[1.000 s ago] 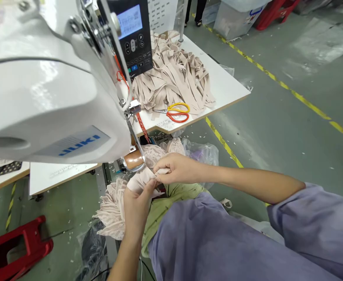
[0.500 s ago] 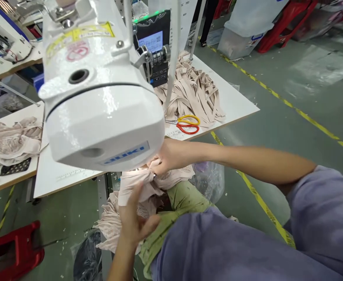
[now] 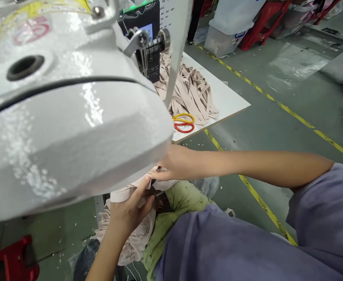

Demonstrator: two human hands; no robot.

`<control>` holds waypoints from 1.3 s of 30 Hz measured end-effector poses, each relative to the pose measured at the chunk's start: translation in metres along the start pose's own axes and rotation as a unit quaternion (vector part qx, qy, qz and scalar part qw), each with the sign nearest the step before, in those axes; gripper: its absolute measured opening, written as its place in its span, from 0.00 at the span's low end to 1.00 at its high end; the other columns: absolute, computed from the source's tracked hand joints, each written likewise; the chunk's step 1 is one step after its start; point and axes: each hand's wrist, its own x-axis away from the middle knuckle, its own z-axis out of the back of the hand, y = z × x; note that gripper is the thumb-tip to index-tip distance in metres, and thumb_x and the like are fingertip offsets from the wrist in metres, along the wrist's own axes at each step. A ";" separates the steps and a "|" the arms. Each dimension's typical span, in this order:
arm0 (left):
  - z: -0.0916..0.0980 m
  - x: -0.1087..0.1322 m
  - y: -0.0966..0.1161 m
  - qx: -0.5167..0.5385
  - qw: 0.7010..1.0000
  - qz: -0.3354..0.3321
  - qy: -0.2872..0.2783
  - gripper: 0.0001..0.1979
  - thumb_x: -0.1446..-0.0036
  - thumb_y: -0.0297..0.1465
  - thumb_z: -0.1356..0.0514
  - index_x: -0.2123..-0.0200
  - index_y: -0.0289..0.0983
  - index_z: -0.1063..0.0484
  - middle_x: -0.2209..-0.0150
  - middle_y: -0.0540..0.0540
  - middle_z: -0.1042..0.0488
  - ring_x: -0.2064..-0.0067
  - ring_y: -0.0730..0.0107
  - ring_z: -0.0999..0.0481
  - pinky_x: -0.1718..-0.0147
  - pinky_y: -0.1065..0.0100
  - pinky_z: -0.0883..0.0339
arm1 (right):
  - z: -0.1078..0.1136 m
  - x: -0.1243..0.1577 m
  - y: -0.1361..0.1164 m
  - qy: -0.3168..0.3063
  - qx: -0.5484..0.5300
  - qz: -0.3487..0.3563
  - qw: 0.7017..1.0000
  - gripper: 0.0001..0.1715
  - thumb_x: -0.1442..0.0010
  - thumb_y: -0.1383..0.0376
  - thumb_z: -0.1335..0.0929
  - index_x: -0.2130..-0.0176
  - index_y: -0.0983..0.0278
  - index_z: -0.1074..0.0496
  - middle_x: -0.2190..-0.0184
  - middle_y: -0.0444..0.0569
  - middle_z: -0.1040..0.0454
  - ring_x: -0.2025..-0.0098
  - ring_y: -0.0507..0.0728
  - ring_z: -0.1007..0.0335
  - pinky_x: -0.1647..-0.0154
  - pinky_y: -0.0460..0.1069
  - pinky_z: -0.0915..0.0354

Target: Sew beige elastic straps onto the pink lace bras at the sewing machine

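Observation:
Below the white sewing machine head, both hands work on a beige fabric piece with a smooth folded band. My left hand pinches its edge between thumb side and fingertips, close to my right fingertips. My right hand grips the same cloth from the right; part of its fingers is hidden behind the machine head. The needle area is out of sight behind the head. More gathered, lacy beige fabric hangs down below my left wrist, beside my green-clad leg.
Scissors with yellow and red handles lie on the white table, near a heap of beige strips. A control panel stands behind the machine. Plastic bins and a red stool are on the floor.
The view has come closer to the machine head, which now covers more of the left side. My left hand has moved up to the cloth and closed on it beside my right hand.

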 end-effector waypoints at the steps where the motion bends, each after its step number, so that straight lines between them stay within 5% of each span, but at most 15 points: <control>1: 0.001 0.000 0.004 0.000 1.000 0.025 -0.007 0.33 0.45 0.34 0.33 0.36 0.41 0.35 0.52 0.39 0.21 0.51 0.53 0.21 0.49 0.61 0.29 | -0.006 0.005 0.004 0.042 0.018 0.020 0.999 0.10 0.38 0.63 0.32 0.57 0.64 0.25 0.62 0.52 0.25 0.59 0.59 0.32 0.58 0.53 0.37; 5: 0.002 0.001 0.019 -0.001 0.995 0.101 -0.018 0.31 0.44 0.35 0.34 0.37 0.44 0.33 0.52 0.39 0.21 0.51 0.50 0.21 0.54 0.60 0.27 | -0.026 0.020 0.019 0.162 -0.001 0.056 0.985 0.10 0.34 0.62 0.34 0.59 0.61 0.23 0.54 0.53 0.26 0.49 0.59 0.34 0.46 0.56 0.39; 13: 0.001 -0.007 0.039 0.024 0.989 0.143 -0.030 0.33 0.40 0.30 0.37 0.33 0.44 0.41 0.56 0.41 0.19 0.55 0.54 0.20 0.63 0.64 0.28 | -0.012 0.013 0.016 0.115 -0.069 0.018 0.991 0.06 0.37 0.64 0.30 0.64 0.61 0.21 0.59 0.50 0.24 0.53 0.57 0.31 0.48 0.54 0.36; 18: 0.003 -0.007 0.047 -0.023 0.986 0.160 -0.047 0.31 0.39 0.31 0.38 0.34 0.43 0.39 0.63 0.43 0.18 0.66 0.60 0.20 0.77 0.69 0.38 | -0.028 0.021 0.023 0.202 -0.010 0.089 0.975 0.10 0.33 0.65 0.34 0.59 0.61 0.22 0.58 0.51 0.24 0.53 0.55 0.30 0.48 0.53 0.35; 21: 0.010 -0.007 0.046 -0.011 0.986 0.156 -0.060 0.32 0.38 0.31 0.39 0.32 0.43 0.41 0.57 0.41 0.19 0.62 0.59 0.19 0.76 0.70 0.36 | -0.037 0.027 0.030 0.227 0.070 0.162 0.958 0.14 0.33 0.68 0.37 0.54 0.58 0.24 0.58 0.48 0.22 0.51 0.55 0.31 0.45 0.54 0.36; 25: 0.019 -0.008 0.031 0.057 0.989 0.108 -0.086 0.32 0.38 0.29 0.40 0.32 0.45 0.43 0.49 0.41 0.22 0.51 0.58 0.21 0.66 0.69 0.30 | -0.039 0.031 0.034 0.231 0.144 0.170 0.947 0.14 0.35 0.67 0.34 0.52 0.54 0.25 0.58 0.46 0.22 0.49 0.57 0.32 0.46 0.54 0.38; 28: 0.020 -0.009 0.021 0.054 0.994 0.060 -0.079 0.32 0.39 0.27 0.39 0.33 0.44 0.42 0.49 0.41 0.22 0.53 0.60 0.21 0.60 0.68 0.30 | -0.039 0.035 0.031 0.207 0.112 0.132 0.963 0.15 0.35 0.69 0.35 0.53 0.54 0.24 0.59 0.47 0.23 0.51 0.57 0.32 0.48 0.54 0.38; 31: 0.018 -0.009 0.024 -0.011 0.995 0.078 -0.062 0.30 0.40 0.28 0.38 0.35 0.45 0.38 0.59 0.43 0.19 0.64 0.63 0.20 0.70 0.70 0.33 | -0.043 0.037 0.030 0.150 -0.081 0.033 0.985 0.17 0.33 0.67 0.38 0.48 0.57 0.27 0.63 0.48 0.25 0.60 0.54 0.30 0.56 0.51 0.34; 35: 0.017 -0.012 0.042 -0.037 0.983 0.158 -0.091 0.27 0.38 0.34 0.40 0.36 0.45 0.35 0.70 0.46 0.21 0.72 0.64 0.23 0.80 0.69 0.43 | -0.053 0.021 0.035 0.150 -0.342 -0.115 0.921 0.27 0.31 0.58 0.39 0.36 0.61 0.44 0.64 0.45 0.29 0.73 0.50 0.34 0.69 0.47 0.33; 39: 0.015 -0.017 0.057 -0.027 0.969 0.224 -0.101 0.27 0.38 0.34 0.41 0.35 0.42 0.37 0.72 0.46 0.23 0.72 0.61 0.24 0.75 0.67 0.38 | -0.052 -0.010 0.041 0.227 -0.268 -0.111 0.930 0.24 0.39 0.58 0.32 0.44 0.61 0.34 0.55 0.50 0.30 0.62 0.55 0.31 0.56 0.52 0.31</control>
